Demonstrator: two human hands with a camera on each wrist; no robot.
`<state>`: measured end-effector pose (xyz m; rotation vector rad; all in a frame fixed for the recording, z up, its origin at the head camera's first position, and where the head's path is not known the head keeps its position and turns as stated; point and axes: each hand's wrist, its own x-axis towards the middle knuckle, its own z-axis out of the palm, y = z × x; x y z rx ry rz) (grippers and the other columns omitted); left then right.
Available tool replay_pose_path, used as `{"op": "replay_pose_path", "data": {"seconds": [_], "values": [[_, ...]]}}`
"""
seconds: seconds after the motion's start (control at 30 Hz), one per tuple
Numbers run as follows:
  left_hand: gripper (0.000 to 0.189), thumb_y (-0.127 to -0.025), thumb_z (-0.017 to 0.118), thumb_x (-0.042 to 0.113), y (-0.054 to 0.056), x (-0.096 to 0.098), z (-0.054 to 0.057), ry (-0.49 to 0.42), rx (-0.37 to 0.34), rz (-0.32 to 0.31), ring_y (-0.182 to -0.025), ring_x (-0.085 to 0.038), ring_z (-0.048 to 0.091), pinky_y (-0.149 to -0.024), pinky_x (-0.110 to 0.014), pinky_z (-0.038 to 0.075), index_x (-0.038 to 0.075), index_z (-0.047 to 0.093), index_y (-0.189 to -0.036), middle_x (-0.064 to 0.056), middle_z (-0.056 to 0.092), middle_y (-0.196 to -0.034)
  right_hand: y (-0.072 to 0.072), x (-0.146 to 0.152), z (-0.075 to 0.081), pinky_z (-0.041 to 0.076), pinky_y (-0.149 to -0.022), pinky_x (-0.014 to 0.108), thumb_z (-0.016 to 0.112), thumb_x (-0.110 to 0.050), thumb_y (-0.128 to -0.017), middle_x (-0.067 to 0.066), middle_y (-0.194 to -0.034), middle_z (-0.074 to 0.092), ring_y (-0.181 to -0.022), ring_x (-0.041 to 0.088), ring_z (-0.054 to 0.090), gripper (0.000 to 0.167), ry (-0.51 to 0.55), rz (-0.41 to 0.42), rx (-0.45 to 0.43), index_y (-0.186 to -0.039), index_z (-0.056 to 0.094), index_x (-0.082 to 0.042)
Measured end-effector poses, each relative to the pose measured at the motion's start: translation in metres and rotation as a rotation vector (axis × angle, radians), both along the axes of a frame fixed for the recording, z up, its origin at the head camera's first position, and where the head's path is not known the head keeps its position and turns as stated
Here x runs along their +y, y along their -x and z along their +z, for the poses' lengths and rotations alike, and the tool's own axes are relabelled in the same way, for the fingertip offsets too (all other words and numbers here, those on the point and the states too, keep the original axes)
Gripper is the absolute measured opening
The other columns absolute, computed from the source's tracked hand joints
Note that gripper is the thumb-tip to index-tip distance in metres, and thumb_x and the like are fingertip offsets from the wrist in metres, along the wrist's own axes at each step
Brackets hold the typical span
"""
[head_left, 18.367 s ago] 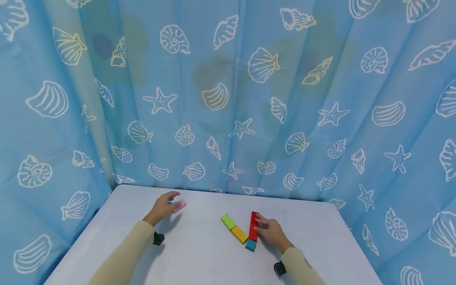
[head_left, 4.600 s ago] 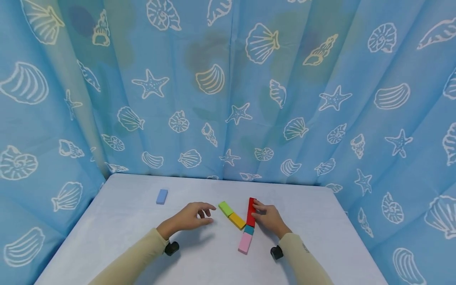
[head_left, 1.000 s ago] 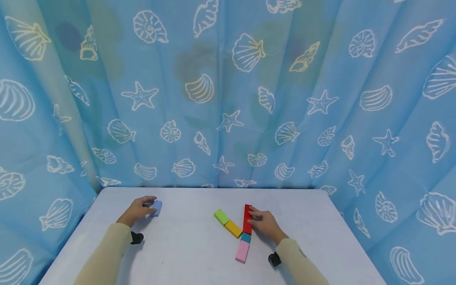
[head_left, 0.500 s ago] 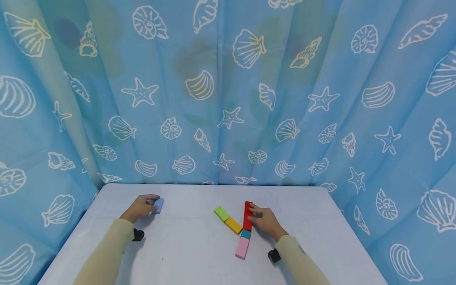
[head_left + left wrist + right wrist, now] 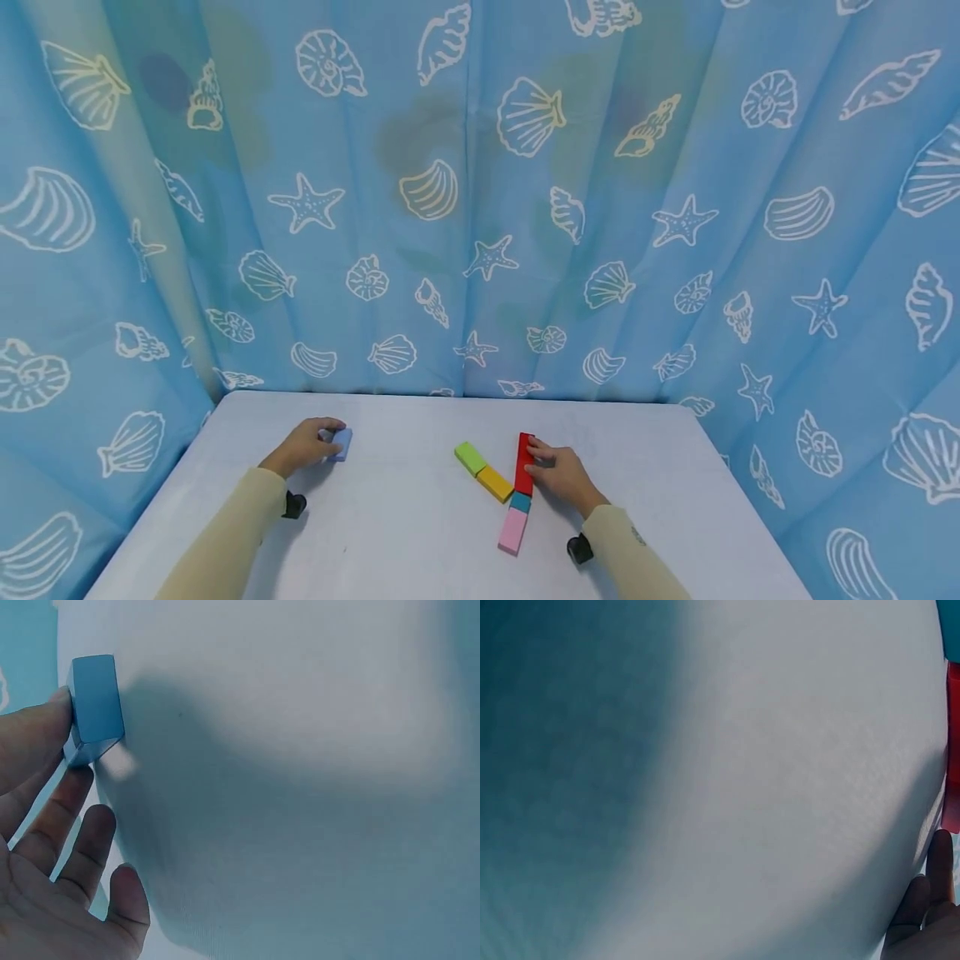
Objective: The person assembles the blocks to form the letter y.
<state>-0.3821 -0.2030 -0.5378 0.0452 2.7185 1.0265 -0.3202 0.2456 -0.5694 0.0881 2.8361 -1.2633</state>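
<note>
In the head view, my left hand pinches a light blue block at the far left of the table. Seen from the left wrist, thumb and forefinger hold the blue block, while the other fingers spread loosely below. My right hand holds a long red block, its fingertips near the far end and its thumb on the right side. A teal block and a pink block continue the line toward me. A yellow block and a lime green block slant off to the left.
The white table ends at a blue shell-patterned curtain behind and at both sides. A black wrist camera sits under the left wrist, and another black camera under the right.
Over the last second my left hand shifts slightly right with the blue block. Earlier, the pink block moved from the far left to beside the teal block. My right hand stays at the red block.
</note>
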Motion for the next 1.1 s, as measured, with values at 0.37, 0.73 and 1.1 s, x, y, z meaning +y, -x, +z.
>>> {"op": "replay_pose_path", "data": {"seconds": [0.37, 0.73, 1.1], "values": [[0.043, -0.088, 0.072, 0.013, -0.011, 0.019, -0.003, 0.047, 0.033, -0.076, -0.113, -0.035, 0.056, -0.1, -0.056, 0.046, 0.009, 0.063, -0.13, -0.02, 0.055, -0.138, -0.001, 0.001, 0.0, 0.046, -0.104, 0.052, 0.072, -0.016, -0.09, 0.004, -0.146, 0.055, -0.141, 0.039, 0.04, 0.047, 0.0, -0.018, -0.008, -0.135, 0.061, -0.015], [0.039, -0.086, 0.075, 0.012, -0.039, 0.042, -0.01, 0.059, 0.064, -0.149, -0.107, -0.025, 0.058, -0.1, -0.051, 0.049, 0.011, 0.066, -0.124, -0.011, 0.062, -0.129, -0.011, 0.002, -0.005, 0.046, -0.103, 0.053, 0.072, -0.017, -0.09, 0.005, -0.146, 0.055, -0.141, 0.04, 0.039, 0.046, -0.002, -0.018, -0.034, -0.135, 0.061, -0.014], [0.038, -0.085, 0.075, 0.009, -0.045, 0.054, -0.003, 0.027, 0.142, -0.211, -0.108, -0.025, 0.06, -0.099, -0.049, 0.049, 0.011, 0.067, -0.122, -0.009, 0.064, -0.127, -0.001, 0.001, 0.0, 0.049, -0.101, 0.05, 0.073, -0.017, -0.09, 0.003, -0.146, 0.054, -0.142, 0.038, 0.038, 0.048, 0.01, -0.006, -0.007, -0.136, 0.06, -0.016]]}}
